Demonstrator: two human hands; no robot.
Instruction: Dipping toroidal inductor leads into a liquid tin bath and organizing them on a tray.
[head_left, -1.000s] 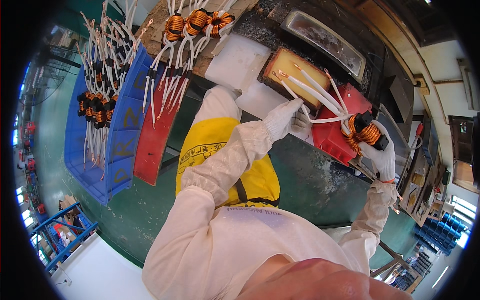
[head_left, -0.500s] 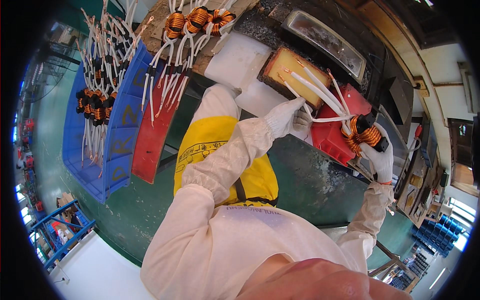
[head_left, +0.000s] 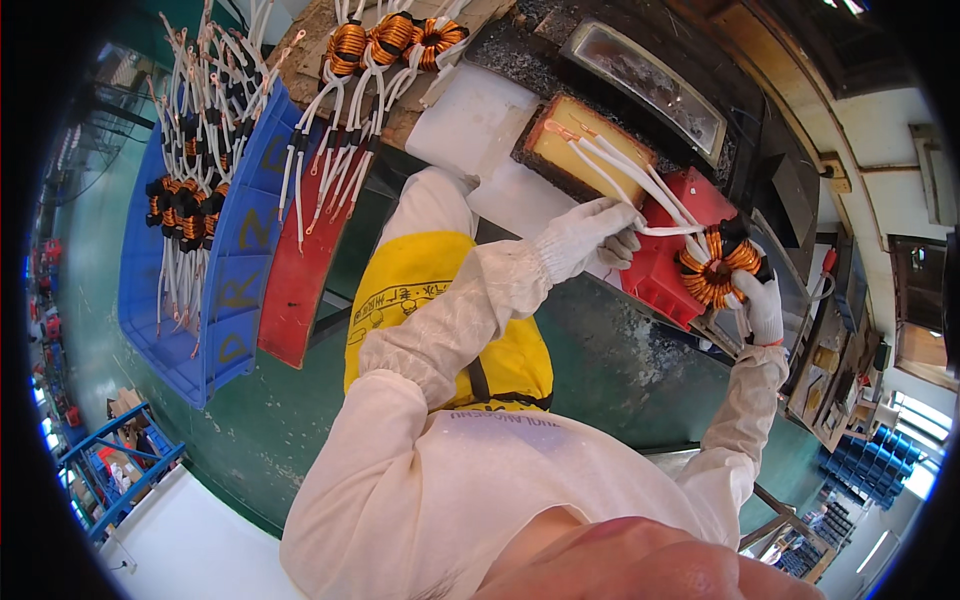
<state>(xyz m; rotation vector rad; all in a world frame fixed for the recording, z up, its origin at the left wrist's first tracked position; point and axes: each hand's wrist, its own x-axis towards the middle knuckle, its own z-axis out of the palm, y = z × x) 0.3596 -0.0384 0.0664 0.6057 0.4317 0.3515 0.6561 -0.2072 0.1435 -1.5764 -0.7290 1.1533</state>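
A copper-wound toroidal coil [head_left: 708, 272] with white leads sits in my gloved right hand [head_left: 760, 308], whose fingers and thumb grip its rim. Its white leads [head_left: 655, 185] run up and left, their bare copper ends [head_left: 572, 131] lying over a yellow block in a dark frame [head_left: 590, 175]. Between the fingers of my gloved left hand [head_left: 597, 238] is one of these leads, pinched near the block. Beneath the leads and coil is a red plastic bin [head_left: 655, 275].
Several more coils [head_left: 388, 42] lie on a wooden board at the back. A blue crate [head_left: 190, 330] full of coils stands at left beside a red panel [head_left: 290, 290]. Behind the block is a glass-topped metal frame [head_left: 650, 85].
The coil has turned to face upward more, and its leads have drawn together over the block. My left hand has moved slightly right along them.
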